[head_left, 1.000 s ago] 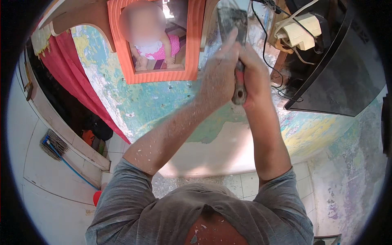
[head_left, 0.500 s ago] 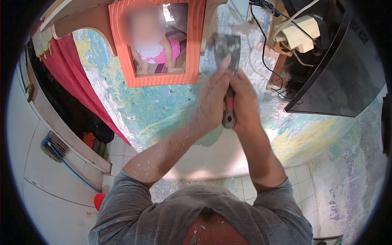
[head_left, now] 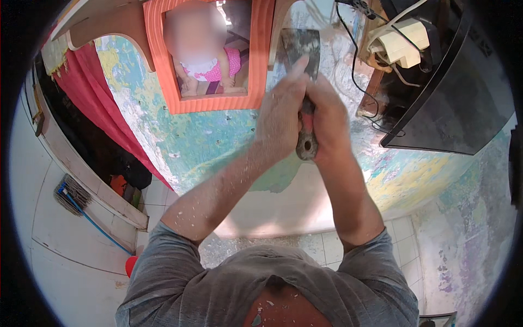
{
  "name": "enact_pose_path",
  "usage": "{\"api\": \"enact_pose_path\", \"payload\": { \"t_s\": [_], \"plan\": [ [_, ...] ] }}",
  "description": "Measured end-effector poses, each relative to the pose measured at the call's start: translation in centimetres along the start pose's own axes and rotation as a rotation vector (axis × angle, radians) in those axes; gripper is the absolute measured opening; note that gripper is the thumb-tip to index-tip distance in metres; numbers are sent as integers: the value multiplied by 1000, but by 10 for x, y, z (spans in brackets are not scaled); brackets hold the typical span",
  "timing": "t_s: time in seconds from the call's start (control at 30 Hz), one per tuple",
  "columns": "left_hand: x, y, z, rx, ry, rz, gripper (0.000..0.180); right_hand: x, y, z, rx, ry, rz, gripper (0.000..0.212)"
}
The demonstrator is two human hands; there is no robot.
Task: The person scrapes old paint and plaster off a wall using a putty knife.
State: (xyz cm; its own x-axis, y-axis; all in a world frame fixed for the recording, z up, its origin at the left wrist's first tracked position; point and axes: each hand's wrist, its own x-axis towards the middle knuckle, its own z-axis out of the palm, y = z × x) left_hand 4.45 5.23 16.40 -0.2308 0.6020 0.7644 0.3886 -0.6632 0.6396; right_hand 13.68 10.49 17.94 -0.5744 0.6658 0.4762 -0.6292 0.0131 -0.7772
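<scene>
A scraper with a wide, worn metal blade points up and away from me against the wall. Its dark and red handle ends in a hole between my wrists. My right hand is closed round the handle. From the other side my left hand presses on the scraper, a finger stretched along the blade; its grip is partly hidden. Pale flakes dot my forearms. Patches of turquoise, yellow and white show on the peeling wall, with a bare pale area lower down.
An orange picture frame hangs just left of the blade. To the right are a dark screen, a cream plastic box and loose black cables. A red curtain and a broom are at the left.
Both hands and the scraper have slid a short way up the wall, away from me. The grip looks the same.
</scene>
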Motion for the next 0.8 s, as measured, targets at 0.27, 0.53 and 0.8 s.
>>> {"api": "enact_pose_path", "payload": {
  "t_s": [0.27,0.53,0.8],
  "plan": [
    [-24,-48,13,-262,103,-59,52,-11,28,-8,-35,115,35,17],
    [-28,-36,0,-63,-5,-55,49,-17,41,-4,-30,152,-31,20],
    [7,-12,-13,-35,-79,-137,51,11,16,1,-98,-40,-108,20]
  ]
}}
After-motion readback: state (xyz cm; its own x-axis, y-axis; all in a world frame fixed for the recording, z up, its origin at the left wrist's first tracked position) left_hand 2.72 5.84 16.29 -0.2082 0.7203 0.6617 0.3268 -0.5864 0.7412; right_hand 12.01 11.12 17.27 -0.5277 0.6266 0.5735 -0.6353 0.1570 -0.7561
